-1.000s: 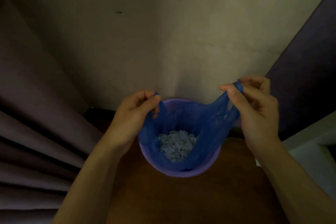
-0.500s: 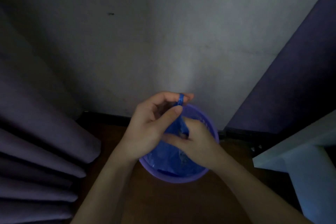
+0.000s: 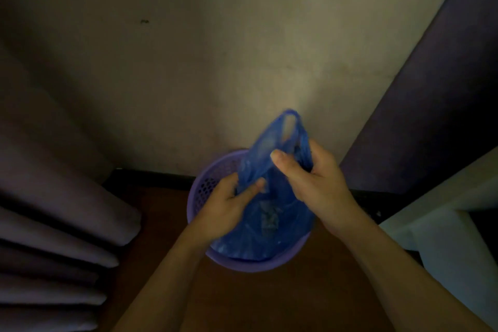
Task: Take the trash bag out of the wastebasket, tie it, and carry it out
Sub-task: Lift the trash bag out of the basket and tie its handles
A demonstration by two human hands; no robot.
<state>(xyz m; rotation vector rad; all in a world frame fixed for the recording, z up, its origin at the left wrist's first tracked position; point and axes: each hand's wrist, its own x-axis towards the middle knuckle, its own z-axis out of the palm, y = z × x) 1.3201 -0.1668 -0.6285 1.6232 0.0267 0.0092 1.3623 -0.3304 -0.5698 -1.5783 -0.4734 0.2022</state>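
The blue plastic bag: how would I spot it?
Find the round purple plastic wastebasket on the brown floor by the wall. The thin blue plastic bag sits inside it, gathered by both hands, its looped handle sticking up.

wastebasket (image 3: 200, 197) near rim partly hidden behind left hand (image 3: 223, 210), its inside covered by trash bag (image 3: 272, 224), bag contents blurred, right hand (image 3: 318, 183) fingers buried in bag folds
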